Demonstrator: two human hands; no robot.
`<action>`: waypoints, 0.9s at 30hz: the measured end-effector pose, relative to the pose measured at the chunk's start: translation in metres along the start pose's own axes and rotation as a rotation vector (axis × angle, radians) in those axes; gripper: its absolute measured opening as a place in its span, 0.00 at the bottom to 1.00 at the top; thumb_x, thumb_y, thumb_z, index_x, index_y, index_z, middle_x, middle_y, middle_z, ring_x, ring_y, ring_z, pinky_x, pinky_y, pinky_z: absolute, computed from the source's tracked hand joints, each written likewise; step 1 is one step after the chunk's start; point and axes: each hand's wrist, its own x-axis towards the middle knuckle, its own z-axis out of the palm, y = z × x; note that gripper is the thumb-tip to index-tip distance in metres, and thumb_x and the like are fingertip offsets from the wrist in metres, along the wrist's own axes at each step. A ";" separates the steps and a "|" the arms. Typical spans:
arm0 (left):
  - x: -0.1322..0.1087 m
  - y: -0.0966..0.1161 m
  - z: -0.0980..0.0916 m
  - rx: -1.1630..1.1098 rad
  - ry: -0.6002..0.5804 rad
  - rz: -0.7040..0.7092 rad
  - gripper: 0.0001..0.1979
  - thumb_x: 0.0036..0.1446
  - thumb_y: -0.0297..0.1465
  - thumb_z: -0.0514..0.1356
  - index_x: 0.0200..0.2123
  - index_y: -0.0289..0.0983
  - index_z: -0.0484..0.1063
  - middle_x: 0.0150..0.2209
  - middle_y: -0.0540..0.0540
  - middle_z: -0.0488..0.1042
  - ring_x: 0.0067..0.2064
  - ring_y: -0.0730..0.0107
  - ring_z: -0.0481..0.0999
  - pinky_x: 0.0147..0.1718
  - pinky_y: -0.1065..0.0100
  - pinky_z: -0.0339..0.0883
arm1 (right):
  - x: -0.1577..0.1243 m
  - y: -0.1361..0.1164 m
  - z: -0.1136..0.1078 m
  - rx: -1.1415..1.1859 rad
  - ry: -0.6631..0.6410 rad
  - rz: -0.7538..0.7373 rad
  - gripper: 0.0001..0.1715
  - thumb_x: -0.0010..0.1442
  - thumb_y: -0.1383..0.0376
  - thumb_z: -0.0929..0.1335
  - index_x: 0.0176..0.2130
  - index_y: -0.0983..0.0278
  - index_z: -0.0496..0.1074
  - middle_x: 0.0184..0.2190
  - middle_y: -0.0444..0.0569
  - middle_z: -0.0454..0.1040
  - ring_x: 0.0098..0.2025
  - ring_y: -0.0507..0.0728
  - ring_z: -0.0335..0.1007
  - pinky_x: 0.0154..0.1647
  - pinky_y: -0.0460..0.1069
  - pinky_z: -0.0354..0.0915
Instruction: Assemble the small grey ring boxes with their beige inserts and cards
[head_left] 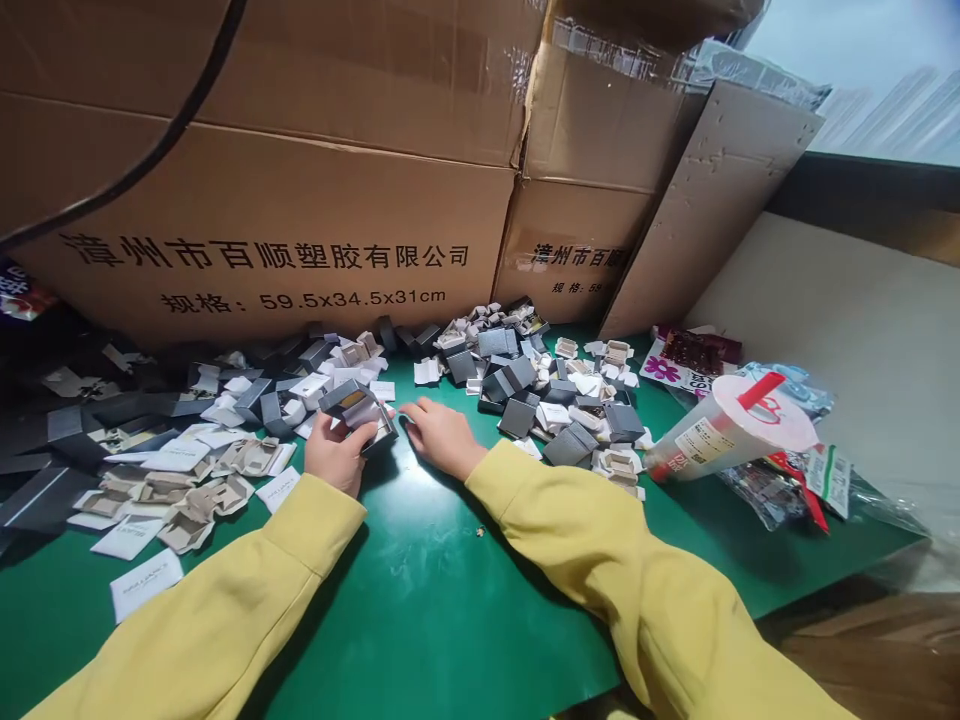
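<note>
My left hand (335,458) is closed around a small dark gift box (379,430), its lid raised and a pale lining showing inside. Just to the right of that box is my right hand (441,436), fingers bent and drawn together. Whatever its fingertips may hold is too small or hidden to make out. Left of my left hand lie unfolded cardboard inserts (196,505) and white printed cards (147,584). Beyond both hands, more dark boxes (517,375) are heaped with white inserts among them.
Large brown cartons (300,200) wall off the back of the green table (420,620). At the right a cup with a red straw (712,430) leans among snack wrappers (829,480). A tiny bit of something (481,532) lies near my right sleeve. A black cable (172,130) hangs upper left.
</note>
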 end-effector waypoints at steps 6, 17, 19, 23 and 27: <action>-0.001 -0.003 0.001 0.060 -0.074 -0.077 0.23 0.31 0.24 0.65 0.36 0.38 0.65 0.31 0.50 0.74 0.32 0.69 0.75 0.34 0.66 0.70 | 0.043 0.004 0.010 0.087 0.005 -0.218 0.27 0.57 0.68 0.59 0.56 0.59 0.58 0.57 0.47 0.58 0.49 0.60 0.56 0.43 0.52 0.59; 0.005 -0.013 -0.005 0.180 -0.236 -0.054 0.23 0.34 0.23 0.63 0.40 0.36 0.66 0.35 0.48 0.74 0.39 0.69 0.73 0.38 0.69 0.65 | 0.043 0.017 0.019 0.195 0.034 -0.019 0.10 0.57 0.66 0.62 0.40 0.64 0.66 0.39 0.52 0.68 0.44 0.59 0.59 0.45 0.53 0.58; 0.006 -0.013 -0.006 0.213 -0.254 -0.042 0.23 0.35 0.24 0.63 0.40 0.36 0.65 0.35 0.48 0.74 0.39 0.66 0.74 0.39 0.67 0.65 | 0.045 0.018 0.021 0.294 0.088 0.058 0.13 0.53 0.69 0.63 0.41 0.65 0.65 0.38 0.51 0.68 0.42 0.57 0.61 0.44 0.52 0.59; 0.006 -0.015 -0.006 0.253 -0.273 -0.027 0.23 0.35 0.24 0.63 0.40 0.37 0.64 0.35 0.48 0.74 0.40 0.65 0.74 0.40 0.66 0.65 | 0.043 0.012 0.019 0.575 0.237 0.276 0.22 0.50 0.70 0.63 0.47 0.64 0.63 0.33 0.45 0.69 0.34 0.54 0.65 0.39 0.49 0.63; 0.006 -0.015 -0.006 0.299 -0.219 -0.024 0.24 0.35 0.25 0.62 0.40 0.37 0.63 0.36 0.47 0.73 0.39 0.66 0.74 0.40 0.65 0.65 | 0.026 0.002 0.011 0.792 0.464 0.282 0.10 0.54 0.65 0.62 0.38 0.64 0.68 0.33 0.45 0.71 0.34 0.52 0.66 0.37 0.46 0.64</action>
